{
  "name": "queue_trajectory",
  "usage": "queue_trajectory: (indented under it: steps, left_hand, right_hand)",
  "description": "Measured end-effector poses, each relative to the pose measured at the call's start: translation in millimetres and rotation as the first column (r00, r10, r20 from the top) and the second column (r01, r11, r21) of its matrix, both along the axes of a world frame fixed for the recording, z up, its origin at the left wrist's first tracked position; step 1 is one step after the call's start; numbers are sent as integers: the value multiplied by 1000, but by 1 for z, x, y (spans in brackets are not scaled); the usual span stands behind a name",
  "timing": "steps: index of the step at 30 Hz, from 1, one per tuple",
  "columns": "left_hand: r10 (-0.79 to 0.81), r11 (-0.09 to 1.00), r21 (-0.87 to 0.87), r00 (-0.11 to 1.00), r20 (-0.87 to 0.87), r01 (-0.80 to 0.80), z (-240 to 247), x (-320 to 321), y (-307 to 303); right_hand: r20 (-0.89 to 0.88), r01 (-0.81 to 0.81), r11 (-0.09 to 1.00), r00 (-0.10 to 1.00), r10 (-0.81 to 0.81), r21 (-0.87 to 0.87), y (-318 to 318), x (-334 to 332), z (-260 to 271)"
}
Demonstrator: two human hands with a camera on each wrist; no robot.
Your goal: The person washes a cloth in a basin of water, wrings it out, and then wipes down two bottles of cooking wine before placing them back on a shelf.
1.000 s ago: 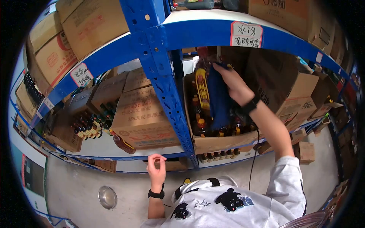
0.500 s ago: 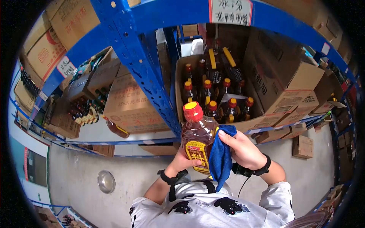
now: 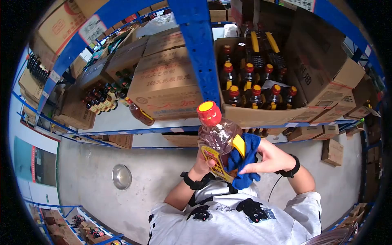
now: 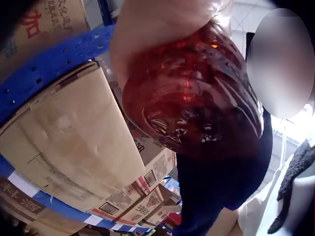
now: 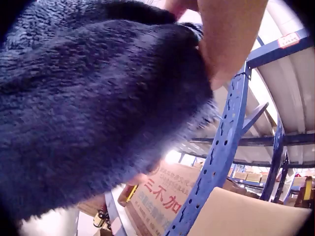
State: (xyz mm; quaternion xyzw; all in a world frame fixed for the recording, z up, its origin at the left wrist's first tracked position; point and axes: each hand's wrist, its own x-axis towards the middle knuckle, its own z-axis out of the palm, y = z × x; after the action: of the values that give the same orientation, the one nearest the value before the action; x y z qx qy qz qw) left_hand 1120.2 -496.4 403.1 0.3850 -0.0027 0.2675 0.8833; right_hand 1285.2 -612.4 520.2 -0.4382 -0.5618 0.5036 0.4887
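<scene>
A large clear bottle of reddish-brown liquid (image 3: 218,132), with a red and yellow cap and a yellow label, is held tilted before my chest. My left hand (image 3: 201,164) grips its lower left side, thumb over the label. My right hand (image 3: 273,157) holds a bunched blue cloth (image 3: 249,163) against the bottle's right side, beside a yellow strip. From the left wrist, the bottle's ridged red-tinted base (image 4: 192,103) shows below the palm, with the cloth behind it. Fluffy cloth (image 5: 108,98) fills much of the right wrist view and hides most of the fingers.
An open carton (image 3: 265,116) of similar capped bottles stands on the blue rack, right of an upright post (image 3: 200,61). Left of the post are a closed carton (image 3: 167,81) and a bottle lying on its side (image 3: 141,113). A metal bowl (image 3: 121,177) sits on the floor.
The right hand came out of the carton with the bottle and cloth, and the left hand took hold of the bottle. Since then the cloth has bunched up around the bottle's right side.
</scene>
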Motion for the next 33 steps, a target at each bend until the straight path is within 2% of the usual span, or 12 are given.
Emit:
queue_trajectory:
  steps: [3, 9, 11, 13, 15, 20, 22, 23, 26, 27, 29, 33]
  left_hand:
    - [-38, 989, -144, 999, -9, 36, 0, -33, 11]
    - [108, 986, -130, 994, -1, -107, 8, -105, 34]
    - [243, 965, -92, 969, -41, -246, 10, -120, 45]
    - [324, 944, -27, 940, -107, -328, 18, -133, 52]
    - [434, 898, 125, 895, -103, -422, 27, -142, 59]
    - [505, 863, 87, 847, -167, -498, 12, -177, 76]
    - [371, 928, 14, 928, 9, -371, 0, -190, 87]
    - [369, 928, -40, 929, -23, -370, -4, -189, 87]
    - [167, 984, 22, 957, 236, -177, 16, -166, 100]
    - [143, 989, -71, 945, 295, -127, 16, -162, 98]
    - [-88, 963, -197, 907, 412, 183, 21, -157, 100]
    - [32, 944, -325, 959, 280, 63, 21, -156, 87]
  right_hand:
    - [122, -104, 987, 989, 90, 120, 12, -22, -11]
    - [405, -5, 951, 906, -127, 309, 44, -67, -26]
    - [404, -76, 944, 913, -63, 321, 54, -90, -43]
    - [108, 15, 967, 993, -43, 254, 56, -120, -52]
    - [190, -100, 960, 980, 50, 263, 68, -130, -52]
    - [353, -128, 900, 935, -30, 417, 78, -155, -37]
    - [504, -224, 881, 864, -19, 416, 70, -156, -39]
    - [504, -224, 882, 863, -18, 415, 69, -159, -38]
    - [521, -327, 843, 851, 66, 427, 66, -169, -40]
    - [517, -316, 847, 854, 58, 427, 67, -170, -42]
    - [498, -334, 807, 865, 58, 487, 71, -175, -44]
    - [477, -240, 836, 878, -30, 494, 74, -175, -25]
